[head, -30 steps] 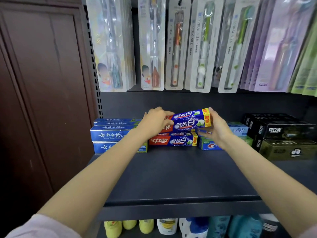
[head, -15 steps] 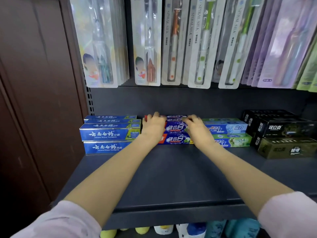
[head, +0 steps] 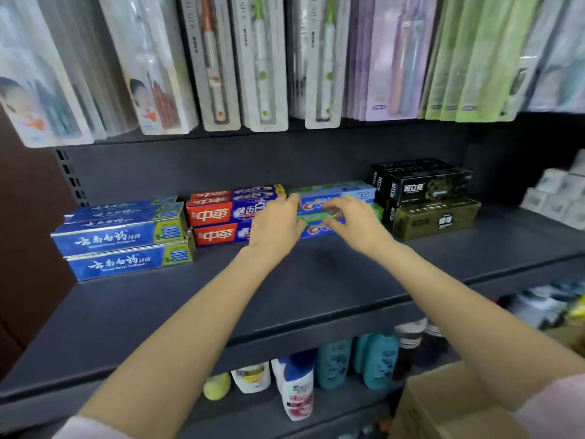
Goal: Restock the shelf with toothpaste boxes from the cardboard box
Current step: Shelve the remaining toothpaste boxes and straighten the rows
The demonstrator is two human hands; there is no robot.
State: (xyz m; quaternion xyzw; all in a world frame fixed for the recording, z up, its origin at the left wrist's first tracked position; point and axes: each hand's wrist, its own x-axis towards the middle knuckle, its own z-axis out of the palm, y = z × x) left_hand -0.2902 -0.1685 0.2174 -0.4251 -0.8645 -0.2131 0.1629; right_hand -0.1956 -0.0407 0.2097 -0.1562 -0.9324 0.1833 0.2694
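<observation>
A dark grey shelf (head: 316,289) is seen from above, with rows of toothpaste boxes lined along its back. At the left, blue boxes (head: 123,236) are stacked in two layers. Beside them, red-and-blue toothpaste boxes (head: 221,217) are stacked, their right ends hidden behind the left hand (head: 275,226). That hand is held in front of the red-and-blue stack with its fingers loosely extended toward the boxes; nothing is gripped by it, though whether the fingertips touch the cardboard cannot be told. The right hand (head: 354,223) is held just beside it, in front of the light blue and green boxes (head: 332,198), with fingers relaxed and slightly curled and nothing held. Both forearms are stretched out over the bare front part of the shelf, and pale pink sleeves (head: 550,410) are seen at the bottom corners.

To the right of the light blue boxes, black boxes (head: 427,185) are stacked on an olive-gold box (head: 437,218). White packages (head: 557,198) are seen at the far right. Above, toothbrush packs (head: 262,58) are hung in a row. On the shelf below, bottles (head: 297,388) are stood upright. An open cardboard box (head: 449,407) is seen at the lower right, under the right forearm.
</observation>
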